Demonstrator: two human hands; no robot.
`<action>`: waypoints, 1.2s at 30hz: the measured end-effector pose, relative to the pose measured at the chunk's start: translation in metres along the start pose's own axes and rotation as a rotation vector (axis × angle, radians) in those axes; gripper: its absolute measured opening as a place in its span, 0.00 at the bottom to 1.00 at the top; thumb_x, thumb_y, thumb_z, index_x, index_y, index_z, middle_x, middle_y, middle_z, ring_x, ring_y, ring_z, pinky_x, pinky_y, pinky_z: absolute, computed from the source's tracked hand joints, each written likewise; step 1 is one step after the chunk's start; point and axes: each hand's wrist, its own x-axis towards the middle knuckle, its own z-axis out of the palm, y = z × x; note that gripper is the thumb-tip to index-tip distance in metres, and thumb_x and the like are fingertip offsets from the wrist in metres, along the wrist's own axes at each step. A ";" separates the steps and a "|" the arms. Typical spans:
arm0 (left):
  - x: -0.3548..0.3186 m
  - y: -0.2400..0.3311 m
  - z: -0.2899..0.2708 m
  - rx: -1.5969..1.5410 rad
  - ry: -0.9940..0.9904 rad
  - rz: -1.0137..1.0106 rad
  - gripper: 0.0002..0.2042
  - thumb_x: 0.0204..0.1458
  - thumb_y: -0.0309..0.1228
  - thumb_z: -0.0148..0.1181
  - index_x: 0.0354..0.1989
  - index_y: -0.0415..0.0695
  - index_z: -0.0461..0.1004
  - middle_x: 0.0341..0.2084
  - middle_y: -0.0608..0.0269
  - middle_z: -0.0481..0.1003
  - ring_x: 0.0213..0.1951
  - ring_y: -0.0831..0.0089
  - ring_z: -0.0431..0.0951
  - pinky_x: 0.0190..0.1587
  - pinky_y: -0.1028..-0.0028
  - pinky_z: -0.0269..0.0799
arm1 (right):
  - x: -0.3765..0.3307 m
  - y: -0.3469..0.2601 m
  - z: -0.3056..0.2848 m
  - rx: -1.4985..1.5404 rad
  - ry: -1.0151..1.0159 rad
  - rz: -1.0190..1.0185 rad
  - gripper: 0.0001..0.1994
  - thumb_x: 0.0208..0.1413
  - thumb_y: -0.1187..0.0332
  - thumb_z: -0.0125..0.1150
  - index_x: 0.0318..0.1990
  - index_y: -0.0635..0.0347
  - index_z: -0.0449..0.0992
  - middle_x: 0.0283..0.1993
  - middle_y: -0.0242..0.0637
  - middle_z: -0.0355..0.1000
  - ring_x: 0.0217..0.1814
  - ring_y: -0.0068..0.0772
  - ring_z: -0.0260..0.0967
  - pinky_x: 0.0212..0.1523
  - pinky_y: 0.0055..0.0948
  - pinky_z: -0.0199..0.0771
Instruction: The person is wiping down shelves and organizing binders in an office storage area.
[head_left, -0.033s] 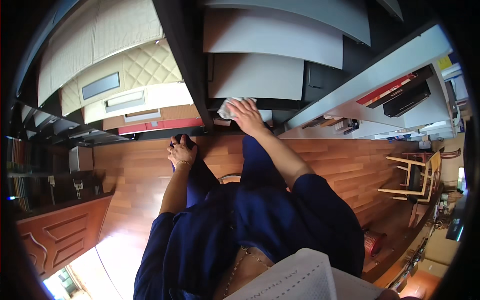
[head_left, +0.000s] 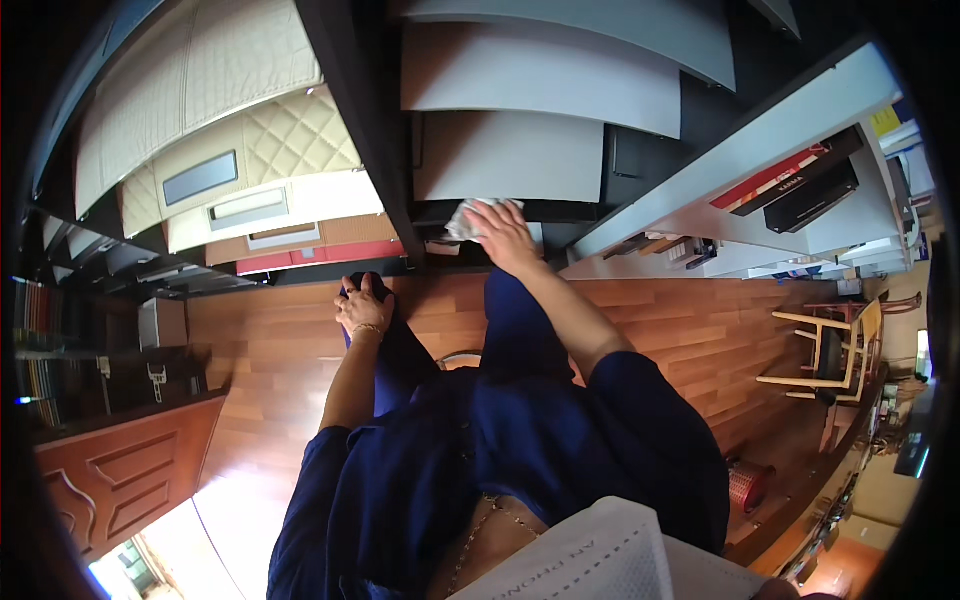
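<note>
Right hand (head_left: 505, 238) and white cloth (head_left: 462, 222) shifted slightly toward 3 o'clock. Cloth at 12 o'clock, by dark ledge (head_left: 562, 211) below pale grey panel (head_left: 510, 158); right fingers clamped over it. Left hand (head_left: 360, 307) at 9 o'clock, resting on navy trouser leg (head_left: 402, 350) near knee, fingers slightly apart. Cream quilted panel (head_left: 300, 132) between 10 and 11 o'clock.

The right hand (head_left: 505, 238) has sideways room between a dark upright (head_left: 372, 120) at left and a pale panel (head_left: 735, 160) at right; gray boards (head_left: 510, 155) block the way ahead.
</note>
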 end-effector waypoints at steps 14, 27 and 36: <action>-0.002 0.013 -0.007 -0.072 0.006 0.039 0.35 0.44 0.51 0.63 0.63 0.62 0.60 0.67 0.56 0.52 0.59 0.45 0.62 0.52 0.50 0.68 | -0.042 0.066 -0.159 -0.085 0.521 0.124 0.24 0.49 0.81 0.50 0.56 0.56 0.71 0.61 0.48 0.65 0.66 0.49 0.58 0.64 0.45 0.57; 0.005 0.008 -0.017 -0.025 -0.036 -0.006 0.36 0.45 0.53 0.61 0.64 0.62 0.60 0.67 0.55 0.52 0.60 0.46 0.61 0.54 0.53 0.67 | 0.083 0.219 -0.110 -0.305 0.347 0.587 0.19 0.58 0.68 0.45 0.57 0.63 0.67 0.55 0.48 0.67 0.57 0.47 0.64 0.57 0.39 0.64; 0.012 -0.004 -0.018 -0.048 -0.023 -0.042 0.35 0.44 0.53 0.62 0.64 0.61 0.60 0.67 0.54 0.52 0.59 0.47 0.63 0.52 0.55 0.69 | 0.105 0.237 -0.122 0.276 0.615 0.491 0.18 0.59 0.67 0.47 0.56 0.63 0.67 0.57 0.47 0.66 0.58 0.47 0.62 0.58 0.38 0.63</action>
